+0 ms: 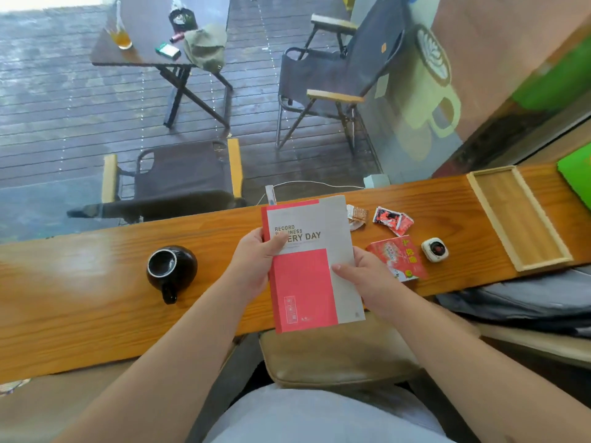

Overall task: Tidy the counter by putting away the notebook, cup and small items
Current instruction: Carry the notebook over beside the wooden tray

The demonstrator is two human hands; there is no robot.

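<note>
A red and grey notebook [311, 266] is held closed above the wooden counter [96, 298]. My left hand [257, 266] grips its left edge with the thumb on the cover, and my right hand [367, 279] grips its right edge. A black cup [171, 270] stands on the counter to the left, handle toward me. To the right of the notebook lie a red box [398, 260], a red snack packet [393, 220], a brown wrapper [358, 215] and a small white round device [434, 249].
An empty wooden tray [518, 219] lies at the counter's right end, with a green sheet [575, 174] beyond it. A white cable [313, 184] and clip sit at the counter's far edge. A padded stool [335, 356] is below the counter. Beyond the glass stand chairs and a table.
</note>
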